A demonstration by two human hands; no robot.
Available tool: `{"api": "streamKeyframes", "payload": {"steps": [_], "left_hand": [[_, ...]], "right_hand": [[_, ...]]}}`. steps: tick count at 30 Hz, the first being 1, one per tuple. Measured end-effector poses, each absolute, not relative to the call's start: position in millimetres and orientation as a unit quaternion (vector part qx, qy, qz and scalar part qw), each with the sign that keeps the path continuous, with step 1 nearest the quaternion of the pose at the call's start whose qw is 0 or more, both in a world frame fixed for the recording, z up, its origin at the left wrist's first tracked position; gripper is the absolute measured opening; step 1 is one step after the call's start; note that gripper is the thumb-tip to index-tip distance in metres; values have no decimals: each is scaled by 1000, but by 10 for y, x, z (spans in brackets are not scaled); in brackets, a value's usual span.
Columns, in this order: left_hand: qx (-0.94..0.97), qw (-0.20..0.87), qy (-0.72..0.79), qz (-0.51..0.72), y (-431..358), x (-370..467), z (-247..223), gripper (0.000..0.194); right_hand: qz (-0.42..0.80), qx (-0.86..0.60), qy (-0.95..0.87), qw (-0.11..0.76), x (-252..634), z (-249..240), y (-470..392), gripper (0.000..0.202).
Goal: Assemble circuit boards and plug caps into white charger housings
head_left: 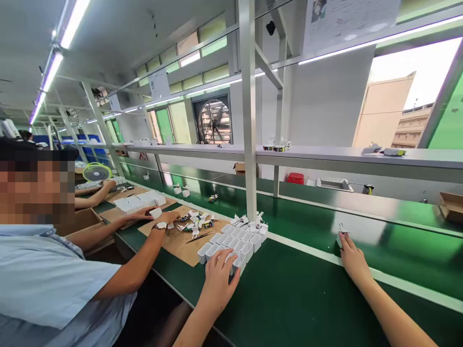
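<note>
My left hand (220, 277) is at the near corner of a block of white open-topped plastic housings (227, 237). Its fingers and thumb close around one housing (239, 260) at the edge of the block. Far to the right, my right hand (354, 258) reaches onto the green conveyor belt (307, 219). Its fingertips grip a white plug housing (340, 239), partly hidden by the hand, with a white piece bearing metal prongs (343, 228) at its top.
A co-worker in a light blue shirt (47, 274) sits at left, hands over a brown board (181, 251) with loose plug parts (197, 221) and a thin dark tool (198, 237). A metal post (249, 120) rises behind the housings. A shelf (325, 156) runs above the belt.
</note>
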State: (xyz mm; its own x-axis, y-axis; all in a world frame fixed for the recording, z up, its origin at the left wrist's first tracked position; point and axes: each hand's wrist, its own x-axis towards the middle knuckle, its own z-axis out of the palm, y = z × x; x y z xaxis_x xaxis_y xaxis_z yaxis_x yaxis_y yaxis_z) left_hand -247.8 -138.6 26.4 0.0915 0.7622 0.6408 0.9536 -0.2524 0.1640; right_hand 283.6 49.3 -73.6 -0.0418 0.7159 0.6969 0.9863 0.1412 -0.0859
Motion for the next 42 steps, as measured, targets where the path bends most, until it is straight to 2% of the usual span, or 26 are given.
{"api": "streamKeyframes", "payload": {"steps": [6,11,13,18,23,29,33,37,42], "left_hand": [[-735,173,-597,-273,-1362,-2517,70,24],[-742,149,-579,-305,-1283,-2334,86,26],[-775,97,-538,-317,-1232,-2160,87,26],[-863,-124,-407,-272,-1094,-1468,163,22],[-869,-228,-370,-237,-780,-810,183,11],[-886,-239,-313,-245,-256,-115,28,13],[-890,-241,-288,-260,10,316,-34,14],[-891,-255,-264,-266,131,468,-88,12],[-896,-248,-253,-268,163,426,-173,15]], "right_hand": [[-82,-635,-699,320,2590,-782,125,66],[3,-625,-715,314,2324,-785,-390,50],[30,-628,-705,329,2275,-738,-453,46],[93,-620,-671,397,2339,-604,-412,30],[140,-597,-642,460,2381,-568,-375,29],[169,-590,-609,503,2354,-547,-342,26],[179,-591,-600,508,2321,-500,-325,8],[188,-596,-603,496,2291,-435,-291,14],[206,-618,-592,474,2297,-389,-237,12]]}}
